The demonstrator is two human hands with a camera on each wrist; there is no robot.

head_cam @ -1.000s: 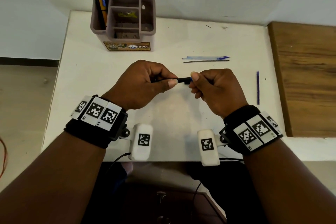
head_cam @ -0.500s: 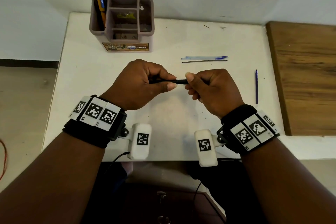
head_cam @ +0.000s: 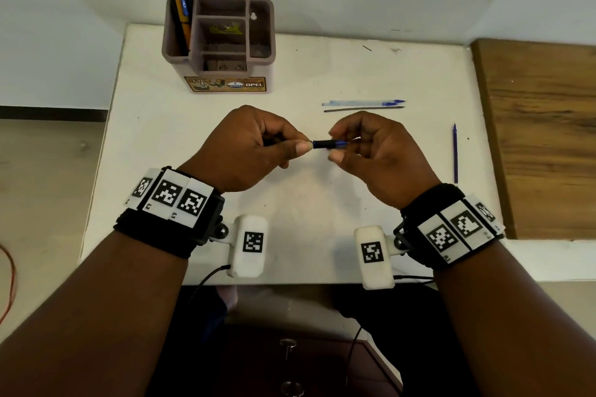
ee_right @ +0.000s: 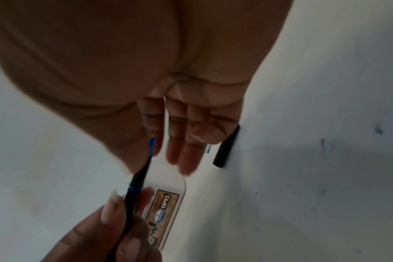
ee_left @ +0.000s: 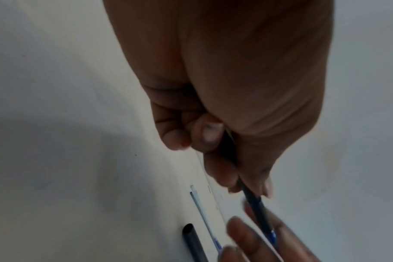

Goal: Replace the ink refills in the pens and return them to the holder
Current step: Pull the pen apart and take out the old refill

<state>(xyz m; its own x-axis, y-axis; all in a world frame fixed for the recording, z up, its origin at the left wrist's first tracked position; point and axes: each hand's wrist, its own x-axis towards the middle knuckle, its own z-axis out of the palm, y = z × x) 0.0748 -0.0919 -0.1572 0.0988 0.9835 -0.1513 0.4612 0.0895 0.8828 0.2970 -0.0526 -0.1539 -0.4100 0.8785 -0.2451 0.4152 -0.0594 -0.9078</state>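
Pen point(head_cam: 329, 144) in left hand point(head_cam: 254, 147)

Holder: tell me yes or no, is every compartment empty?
No, the holder has pens standing in its far-left compartment.

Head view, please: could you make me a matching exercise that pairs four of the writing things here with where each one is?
1. black pen
2. lone blue refill
3. orange and blue pens
4. clear refill

A. left compartment of the pen holder
B. on the table beside the wooden board
C. gripped in the left hand
D. on the table just beyond the right hand

Pairs: 1-C, 2-B, 3-A, 4-D
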